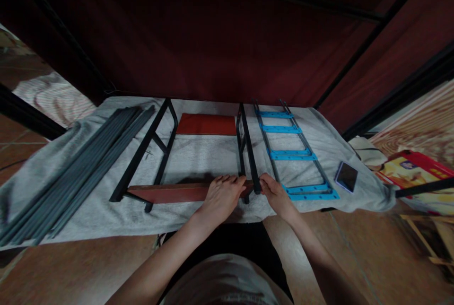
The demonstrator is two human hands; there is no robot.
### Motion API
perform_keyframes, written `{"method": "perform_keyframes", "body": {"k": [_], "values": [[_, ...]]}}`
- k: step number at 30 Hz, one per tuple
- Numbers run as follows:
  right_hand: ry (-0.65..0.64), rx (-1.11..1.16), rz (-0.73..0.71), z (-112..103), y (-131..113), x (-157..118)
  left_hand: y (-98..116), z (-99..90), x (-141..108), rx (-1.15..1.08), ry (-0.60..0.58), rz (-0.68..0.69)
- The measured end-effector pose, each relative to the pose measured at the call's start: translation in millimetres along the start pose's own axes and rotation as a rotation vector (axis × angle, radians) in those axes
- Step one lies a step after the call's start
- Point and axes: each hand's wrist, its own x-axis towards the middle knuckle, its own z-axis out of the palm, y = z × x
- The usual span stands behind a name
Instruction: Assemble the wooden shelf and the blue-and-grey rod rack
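1. Fingers of the left hand (223, 197) lie close together over the brown board (170, 194); whether they clamp it, I cannot tell.
2. Fingertips of the right hand (277, 193) bunch at the near end of the right black frame (250, 156); their grip is hidden.
3. The board stands on edge between that frame and the left black frame (139, 152), above the grey cloth (202, 156).
4. Uneven pressure could skew the board or pinch a fingertip at the joint.
5. A sideways shove might slide the frame on loose cloth into the blue-braced rack (289, 157).

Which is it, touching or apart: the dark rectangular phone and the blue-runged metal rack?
Apart; the head view shows grey cloth between phone and rack.
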Motion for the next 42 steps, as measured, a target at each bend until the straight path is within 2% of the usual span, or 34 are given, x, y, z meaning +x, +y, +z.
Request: {"method": "perform_keyframes", "body": {"k": [6,9,11,13,16,18,19,21,23,24,25,27,30,36,42], "values": [[-0.146,0.027,0.015,-6.9,-0.4,7.0,1.3,3.7,0.8,-0.015,0.023,0.024],[-0.191,0.030,0.052,-12.4,-3.8,6.1,4.1,-0.2,-0.9,-0.026,0.024,0.029],[-0.199,-0.017,0.070,-17.0,-6.3,4.0,6.2,-4.8,-6.3,-0.046,0.075,0.050],[-0.151,-0.120,0.071,-22.6,-9.7,2.2,6.2,-10.6,-16.9,-0.073,0.178,0.081],[0.047,-0.268,0.038,-28.5,-20.3,2.4,-6.1,-21.5,-44.9,-0.122,0.385,0.078],[0.095,-0.312,-0.013,-26.2,-31.3,4.3,-27.4,-30.0,-70.9,-0.158,0.581,-0.002],[0.077,-0.323,-0.052,-22.6,-37.3,5.8,-42.1,-34.2,-85.2,-0.177,0.698,-0.078],[0.017,-0.347,-0.149,-10.8,-49.4,9.3,-77.1,-40.7,-113.2,-0.227,0.902,-0.303],[-0.026,-0.389,-0.237,5.3,-61.0,13.1,-113.6,-42.0,-136.1,-0.364,1.047,-0.581],[-0.040,-0.411,-0.268,14.3,-66.7,14.8,-129.7,-40.2,-144.4,-0.469,1.079,-0.689],[-0.054,-0.435,-0.291,23.7,-72.6,16.4,-143.2,-36.8,-150.3,-0.608,1.069,-0.767],[-0.096,-0.475,-0.328,43.7,-85.4,19.1,-160.4,-27.0,-155.4,-0.908,1.008,-0.841],[-0.190,-0.519,-0.384,75.8,-105.4,22.0,-162.7,-14.1,-153.6,-1.165,0.868,-0.843],[-0.359,-0.615,-0.425,133.3,-131.2,28.9,-149.7,-12.8,-156.4,-1.257,0.828,-0.750],[-0.448,-0.620,-0.501,164.5,-148.9,44.4,-161.1,4.4,-164.0,-1.167,0.747,-0.584]]}}
